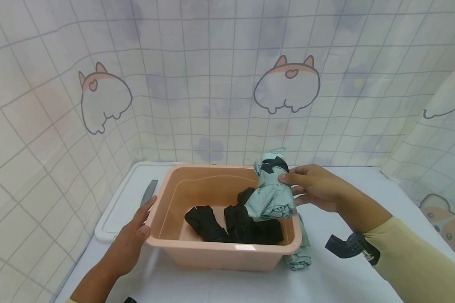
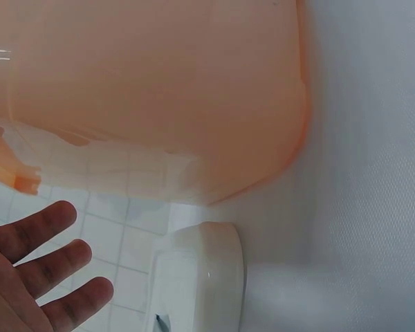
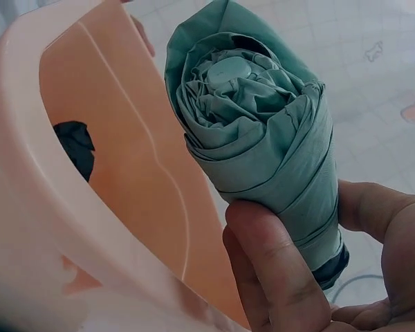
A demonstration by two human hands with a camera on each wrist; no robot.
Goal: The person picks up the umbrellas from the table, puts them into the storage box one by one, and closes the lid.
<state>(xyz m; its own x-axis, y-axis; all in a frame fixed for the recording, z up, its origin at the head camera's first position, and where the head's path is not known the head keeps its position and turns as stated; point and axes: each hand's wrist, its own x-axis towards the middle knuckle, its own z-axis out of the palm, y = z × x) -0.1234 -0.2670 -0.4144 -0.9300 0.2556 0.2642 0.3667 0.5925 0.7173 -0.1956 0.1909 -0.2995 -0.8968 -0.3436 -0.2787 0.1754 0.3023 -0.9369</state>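
Observation:
My right hand [image 1: 318, 187] grips a folded pale green umbrella [image 1: 271, 193] between thumb and fingers, over the right side of a peach plastic basin [image 1: 227, 256]. Its rolled cloth and round end face the camera in the right wrist view, with a dark band near my fingers. Inside the basin lie several black rolled bundles [image 1: 206, 223], partly behind the umbrella. My left hand [image 1: 129, 240] is at the basin's left rim, fingers extended; the left wrist view shows those fingers [image 2: 55, 270] spread beside the basin's outer wall.
Another pale green rolled bundle [image 1: 300, 256] lies on the white table [image 1: 349, 282] against the basin's right side, partly under its rim. A white cutting board [image 1: 115, 206] with a grey blade [image 1: 149, 192] on it lies to the left. A patterned curtain [image 1: 227, 105] surrounds the table.

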